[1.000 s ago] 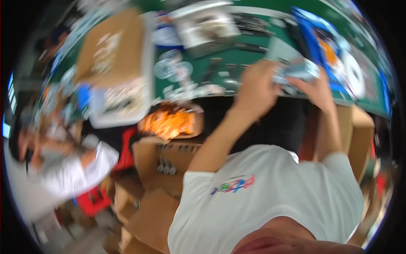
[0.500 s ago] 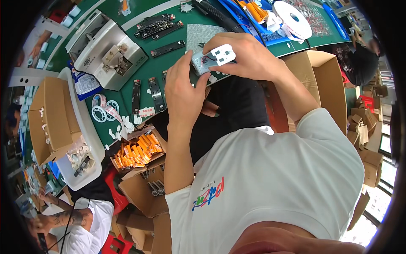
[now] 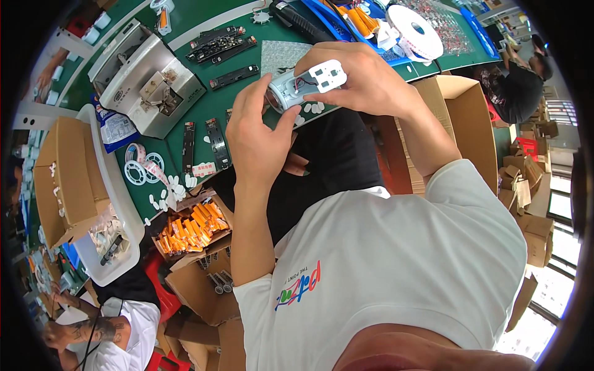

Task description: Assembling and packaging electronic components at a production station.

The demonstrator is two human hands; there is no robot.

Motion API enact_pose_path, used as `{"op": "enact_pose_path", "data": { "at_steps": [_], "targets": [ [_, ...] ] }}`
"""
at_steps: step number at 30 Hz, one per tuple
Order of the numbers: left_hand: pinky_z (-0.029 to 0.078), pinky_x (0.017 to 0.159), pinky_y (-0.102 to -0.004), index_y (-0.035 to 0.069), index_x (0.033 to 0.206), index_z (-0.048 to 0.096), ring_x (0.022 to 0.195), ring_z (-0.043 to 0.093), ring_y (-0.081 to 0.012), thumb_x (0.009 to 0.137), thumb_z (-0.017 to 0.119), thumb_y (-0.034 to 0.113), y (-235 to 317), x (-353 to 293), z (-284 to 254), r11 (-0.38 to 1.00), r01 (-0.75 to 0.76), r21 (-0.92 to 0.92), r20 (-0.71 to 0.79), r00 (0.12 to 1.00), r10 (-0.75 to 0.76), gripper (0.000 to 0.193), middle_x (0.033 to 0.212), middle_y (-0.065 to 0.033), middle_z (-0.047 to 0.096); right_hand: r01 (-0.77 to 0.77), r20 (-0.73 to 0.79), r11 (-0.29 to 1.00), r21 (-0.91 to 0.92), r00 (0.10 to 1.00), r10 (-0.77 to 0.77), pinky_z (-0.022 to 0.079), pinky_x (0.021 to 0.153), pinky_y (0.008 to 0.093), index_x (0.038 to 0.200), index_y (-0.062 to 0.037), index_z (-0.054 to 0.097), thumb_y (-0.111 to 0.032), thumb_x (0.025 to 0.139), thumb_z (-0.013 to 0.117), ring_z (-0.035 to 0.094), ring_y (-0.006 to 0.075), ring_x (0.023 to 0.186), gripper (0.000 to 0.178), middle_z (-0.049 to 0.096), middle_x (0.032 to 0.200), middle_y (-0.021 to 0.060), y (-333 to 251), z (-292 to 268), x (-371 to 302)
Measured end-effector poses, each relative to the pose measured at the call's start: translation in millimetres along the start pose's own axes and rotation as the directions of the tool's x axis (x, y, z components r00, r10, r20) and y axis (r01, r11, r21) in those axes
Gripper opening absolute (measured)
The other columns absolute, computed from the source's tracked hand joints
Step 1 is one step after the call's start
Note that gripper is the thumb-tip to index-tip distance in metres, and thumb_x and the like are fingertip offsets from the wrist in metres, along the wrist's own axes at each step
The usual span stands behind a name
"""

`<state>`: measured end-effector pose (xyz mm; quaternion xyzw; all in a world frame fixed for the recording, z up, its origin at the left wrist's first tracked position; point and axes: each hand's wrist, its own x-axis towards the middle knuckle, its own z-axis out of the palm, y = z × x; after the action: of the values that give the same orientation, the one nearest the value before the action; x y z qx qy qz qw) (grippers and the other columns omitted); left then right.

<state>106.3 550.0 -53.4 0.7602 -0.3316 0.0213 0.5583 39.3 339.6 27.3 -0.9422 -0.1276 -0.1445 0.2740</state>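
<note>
Between my two hands, above the table edge, is a pale, hollow cylindrical housing (image 3: 286,91) with a clear round rim at its left end. Thin dark and red wires show inside it. A white plate with several holes (image 3: 328,75) sticks out at its right end. My left hand (image 3: 263,133) grips the rim end between thumb and fingers. From the other side my right hand (image 3: 365,77) closes round the plate end, thumb beneath it and fingers partly hidden behind. Small white oval pieces (image 3: 314,107) lie on the table just below the housing.
Dark narrow circuit strips (image 3: 234,76) lie on the green table beside a metal machine (image 3: 148,86). A tape roll (image 3: 413,32) rests by a blue tray (image 3: 322,9). Orange-wrapped cells (image 3: 193,229) fill a box at left. A cardboard box (image 3: 473,123) stands right; another person (image 3: 133,328) sits lower left.
My left hand has moved left relative to my right hand, and more of the housing and its clear rim now shows. Both hands still hold it. The whole view has shifted slightly.
</note>
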Motion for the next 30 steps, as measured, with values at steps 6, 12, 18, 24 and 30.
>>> {"op": "enact_pose_path", "data": {
  "at_steps": [6,12,18,24,30],
  "targets": [
    [0.062,0.088,-0.0382,0.002,0.137,0.067,0.103,0.071,-0.0275,0.081,0.084,0.000,11.3,0.6,-4.3,0.996,0.036,-0.087,0.019,0.999,-0.034,0.059,0.130,-0.0148,0.069,-0.013,0.015,1.000,0.003,1.000,0.013,0.051,0.077,0.0376,0.110,-0.0054,0.075,-0.010,0.079,0.089,0.065,0.0265,0.084,0.034,0.074,0.104,0.0078,-4.6,-5.2,0.2],
    [0.065,0.088,-0.0372,0.003,0.139,0.067,0.104,0.071,-0.0263,0.081,0.084,-0.003,14.2,0.9,-6.0,0.988,0.066,-0.136,0.032,0.998,-0.062,0.061,0.133,-0.0144,0.068,0.033,0.017,0.999,-0.003,0.999,-0.033,0.050,0.073,0.0368,0.110,-0.0049,0.075,-0.008,0.079,0.089,0.065,0.0262,0.082,0.034,0.074,0.103,0.0082,-5.2,-6.7,0.9],
    [0.065,0.088,-0.0371,0.002,0.139,0.068,0.105,0.071,-0.0258,0.080,0.084,-0.004,16.3,0.8,-7.4,0.968,0.141,-0.206,0.061,0.989,-0.132,0.061,0.133,-0.0144,0.068,0.036,0.002,0.999,0.018,0.999,-0.036,0.050,0.071,0.0359,0.109,-0.0041,0.074,-0.005,0.078,0.089,0.065,0.0259,0.082,0.034,0.074,0.103,0.0083,-10.3,-6.4,0.5],
    [0.065,0.089,-0.0366,0.001,0.139,0.068,0.106,0.072,-0.0258,0.080,0.085,-0.005,7.8,-0.8,-7.4,0.946,0.171,-0.274,0.103,0.984,-0.148,0.062,0.131,-0.0149,0.069,0.010,0.054,1.000,0.017,0.999,-0.011,0.049,0.069,0.0348,0.106,-0.0030,0.072,-0.004,0.079,0.089,0.063,0.0251,0.081,0.032,0.072,0.101,0.0080,-15.0,-5.6,0.2],
    [0.065,0.090,-0.0365,0.000,0.138,0.069,0.106,0.073,-0.0258,0.079,0.086,-0.006,-0.6,-1.5,-8.9,0.913,0.220,-0.342,0.180,0.969,-0.166,0.062,0.130,-0.0152,0.070,0.054,0.063,0.999,-0.010,0.997,-0.053,0.049,0.066,0.0339,0.104,-0.0025,0.070,-0.004,0.081,0.088,0.062,0.0241,0.080,0.029,0.071,0.101,0.0075,-16.9,-2.7,3.3]
  ]
}}
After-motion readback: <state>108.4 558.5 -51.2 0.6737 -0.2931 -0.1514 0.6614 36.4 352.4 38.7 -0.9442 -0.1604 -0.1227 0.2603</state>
